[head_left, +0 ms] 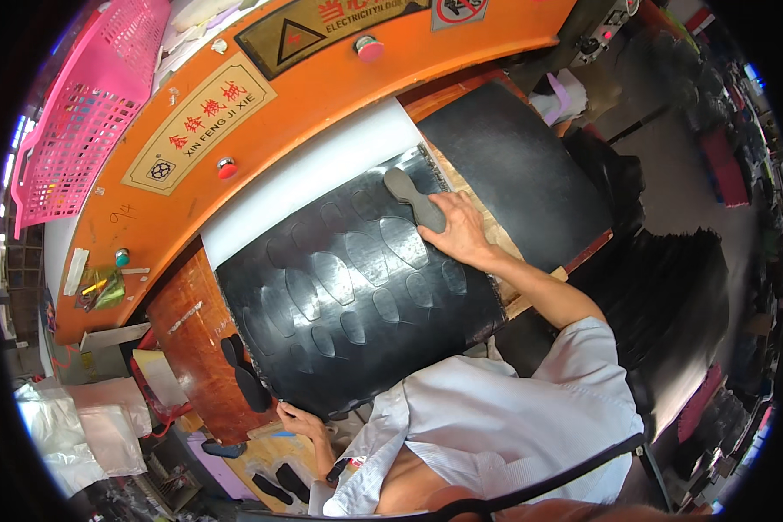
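Sole-shaped grey piece (pixel 414 197), one. Right hand (pixel 463 230): thumb and fingers pinching its near end, over the far-right corner of the black sheet (pixel 352 283). Probably stiff, light; best held by side edges. Left hand (pixel 304 423): at sheet's near-left corner; finger grip unclear.

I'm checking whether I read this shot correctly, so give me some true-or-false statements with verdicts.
1. The right hand holds a grey sole-shaped piece. True.
2. The black sheet is unmarked. False: it bears many sole-shaped outlines.
3. The left hand is by the sheet's near left corner. True.
4. The pink basket has solid walls. False: they are full of holes.
5. The orange machine has a red push-button on its front. True.
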Motion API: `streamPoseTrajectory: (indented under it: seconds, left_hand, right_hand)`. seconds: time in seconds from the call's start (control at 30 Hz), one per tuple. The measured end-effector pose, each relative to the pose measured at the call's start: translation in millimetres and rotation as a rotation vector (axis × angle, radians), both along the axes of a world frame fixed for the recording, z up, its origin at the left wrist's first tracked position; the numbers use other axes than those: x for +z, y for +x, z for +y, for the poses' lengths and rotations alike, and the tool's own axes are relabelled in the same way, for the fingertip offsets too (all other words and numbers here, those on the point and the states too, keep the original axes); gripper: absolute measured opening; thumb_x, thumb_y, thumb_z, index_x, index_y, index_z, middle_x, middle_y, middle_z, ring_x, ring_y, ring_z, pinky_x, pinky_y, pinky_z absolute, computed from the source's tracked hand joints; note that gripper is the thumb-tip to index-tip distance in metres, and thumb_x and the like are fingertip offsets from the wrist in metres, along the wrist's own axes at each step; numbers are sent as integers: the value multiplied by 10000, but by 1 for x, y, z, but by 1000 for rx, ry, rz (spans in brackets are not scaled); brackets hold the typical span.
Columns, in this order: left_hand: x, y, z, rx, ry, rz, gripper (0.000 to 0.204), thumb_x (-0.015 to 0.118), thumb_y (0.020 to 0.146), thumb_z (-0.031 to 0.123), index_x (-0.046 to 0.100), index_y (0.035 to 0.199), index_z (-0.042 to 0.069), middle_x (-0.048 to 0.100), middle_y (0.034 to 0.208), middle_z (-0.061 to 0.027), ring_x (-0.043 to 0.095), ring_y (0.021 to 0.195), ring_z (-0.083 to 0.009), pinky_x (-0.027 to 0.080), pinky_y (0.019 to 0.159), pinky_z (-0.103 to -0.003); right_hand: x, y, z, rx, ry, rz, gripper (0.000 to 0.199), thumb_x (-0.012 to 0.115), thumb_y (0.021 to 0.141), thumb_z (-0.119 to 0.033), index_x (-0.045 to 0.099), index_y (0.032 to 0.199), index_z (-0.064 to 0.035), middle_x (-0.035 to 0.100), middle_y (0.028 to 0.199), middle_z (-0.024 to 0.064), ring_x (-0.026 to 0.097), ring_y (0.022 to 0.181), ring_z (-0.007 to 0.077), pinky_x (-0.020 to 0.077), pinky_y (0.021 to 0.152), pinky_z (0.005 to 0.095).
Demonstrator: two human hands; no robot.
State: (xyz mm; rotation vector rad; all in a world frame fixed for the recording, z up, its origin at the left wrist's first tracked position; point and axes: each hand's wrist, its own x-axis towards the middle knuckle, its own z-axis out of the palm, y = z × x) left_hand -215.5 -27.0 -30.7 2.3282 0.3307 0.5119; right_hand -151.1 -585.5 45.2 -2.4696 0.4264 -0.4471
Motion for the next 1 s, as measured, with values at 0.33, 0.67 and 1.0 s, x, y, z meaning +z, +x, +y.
streamPoseTrajectory:
  seconds: [0.33,0.67,1.0]
  left_hand:
    - [-4,3,3,-39,19,-30,410,488,1129,279,644,1110,-99,694,978,-207,594,868,-299,486,846,-405]
    - [-3,9,-5,-2,40,-58,417,508,1120,286,658,1164,-100,701,988,-267,609,834,-363,495,815,-430]
    - [37,41,22,-187,-335,233,402,606,1104,255,504,784,35,404,738,83,334,696,-55,273,596,-279]
  right_hand:
    - [3,-41,-82,-359,670,-159,589,861,832,-306,704,1234,95,740,1145,198,695,1072,293,539,969,426]
    - [-19,-159,-22,-373,-5,193,445,746,953,-335,701,1092,85,735,974,178,676,909,323,513,817,433]
    - [-1,-148,20,-210,1010,300,317,792,965,-248,764,1010,64,727,922,46,644,837,109,535,714,322]
